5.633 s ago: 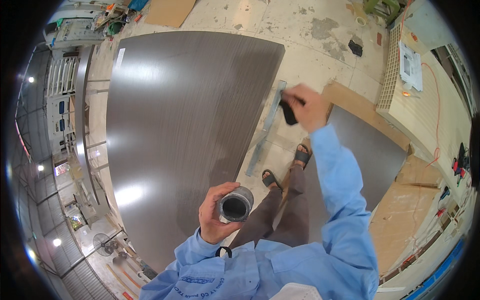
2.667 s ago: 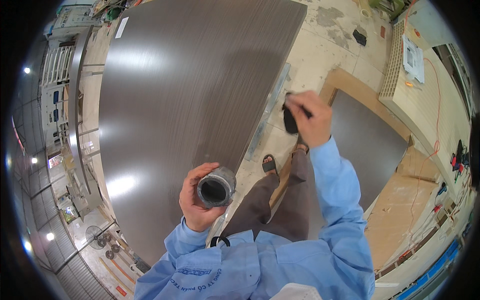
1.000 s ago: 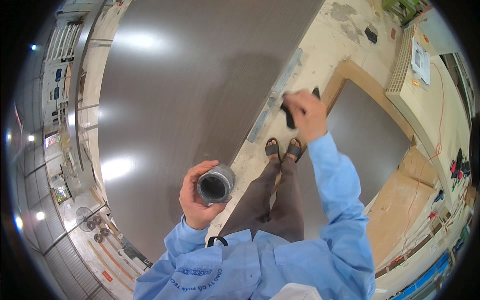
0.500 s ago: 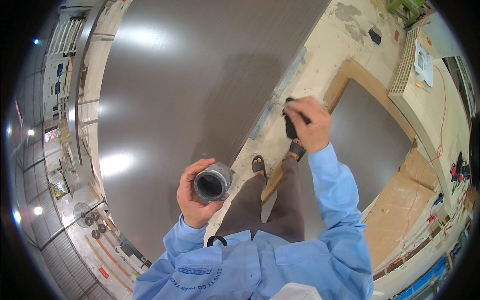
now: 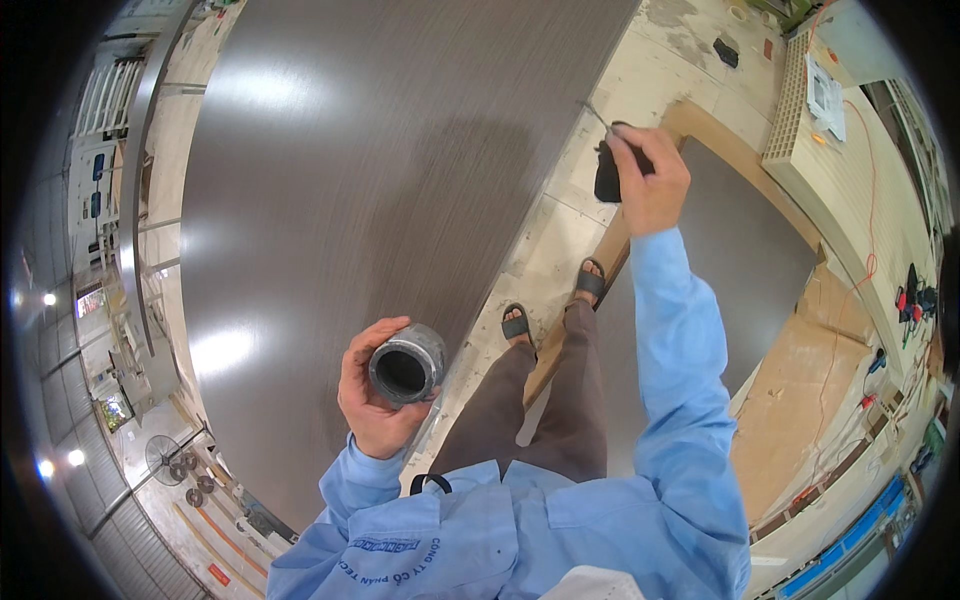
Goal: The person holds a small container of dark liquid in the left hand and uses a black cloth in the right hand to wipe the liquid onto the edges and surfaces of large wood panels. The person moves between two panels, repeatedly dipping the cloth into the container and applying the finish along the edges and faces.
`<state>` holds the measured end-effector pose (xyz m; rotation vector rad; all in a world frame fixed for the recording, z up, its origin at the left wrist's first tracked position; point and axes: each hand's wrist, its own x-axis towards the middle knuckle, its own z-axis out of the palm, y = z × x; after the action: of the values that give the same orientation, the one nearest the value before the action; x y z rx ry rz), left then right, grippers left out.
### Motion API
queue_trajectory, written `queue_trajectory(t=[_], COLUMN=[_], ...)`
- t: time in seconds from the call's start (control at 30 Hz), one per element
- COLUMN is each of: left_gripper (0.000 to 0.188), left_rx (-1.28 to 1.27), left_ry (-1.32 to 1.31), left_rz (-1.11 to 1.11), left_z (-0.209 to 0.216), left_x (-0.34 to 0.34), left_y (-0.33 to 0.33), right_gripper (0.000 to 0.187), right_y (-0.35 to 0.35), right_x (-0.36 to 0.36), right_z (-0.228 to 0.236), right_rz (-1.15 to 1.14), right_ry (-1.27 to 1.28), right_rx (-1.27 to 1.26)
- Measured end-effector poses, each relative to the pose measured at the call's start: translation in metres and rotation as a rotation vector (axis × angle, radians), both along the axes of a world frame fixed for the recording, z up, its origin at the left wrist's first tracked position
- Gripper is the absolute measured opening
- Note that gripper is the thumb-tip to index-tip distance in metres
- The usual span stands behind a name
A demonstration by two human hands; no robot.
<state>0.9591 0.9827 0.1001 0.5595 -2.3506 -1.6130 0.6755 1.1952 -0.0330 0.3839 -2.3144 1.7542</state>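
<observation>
My left hand is wrapped round a grey-smeared cylindrical pot, whose round mouth shows a dark inside. It is held over the near right edge of a large dark brown wood-grain panel. Further out and to the right, my right hand pinches a thin stick-like tool, perhaps a fine brush, its tip pointing at the panel's right edge. A black cloth or pad hangs beneath the same fingers. Whether the tip touches the edge I cannot tell.
A second dark panel lies at right, bordered by brown cardboard. Beyond it stands a pale bench with an orange cord. A black lump sits on the floor. A fan stands far left.
My right hand has moved up and outward, and the thin tool now shows beyond its fingers. My left hand with the pot has shifted slightly left. The view has turned a little.
</observation>
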Motion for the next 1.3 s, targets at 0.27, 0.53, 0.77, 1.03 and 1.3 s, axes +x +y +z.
queue_trajectory(t=[0.27, 0.53, 0.77, 1.03, 1.3], left_gripper=[0.081, 0.079, 0.077, 0.077, 0.077], left_rx=[0.019, 0.060, 0.028, 0.003, 0.001], left_ry=[0.012, 0.042, 0.014, 0.036, 0.077], left_rz=[-0.039, -0.048, -0.060, -0.062, -0.112], left_z=[0.003, 0.002, 0.002, 0.001, 0.002], left_x=[0.013, 0.018, 0.025, 0.034, 0.039], left_y=[-0.012, -0.021, -0.023, -0.027, -0.029], right_gripper=[0.011, 0.010, 0.011, 0.009, 0.011], right_y=[0.011, 0.007, 0.001, 0.004, -0.003], right_x=[0.020, 0.053, 0.073, 0.087, 0.106], right_z=[-0.023, -0.014, -0.019, -0.009, -0.010], right_rz=[0.121, 0.299, 0.091, 0.272, 0.334], right_ry=[0.124, -0.096, -0.076, -0.131, -0.132], right_rx=[0.046, 0.135, 0.013, 0.051, 0.065])
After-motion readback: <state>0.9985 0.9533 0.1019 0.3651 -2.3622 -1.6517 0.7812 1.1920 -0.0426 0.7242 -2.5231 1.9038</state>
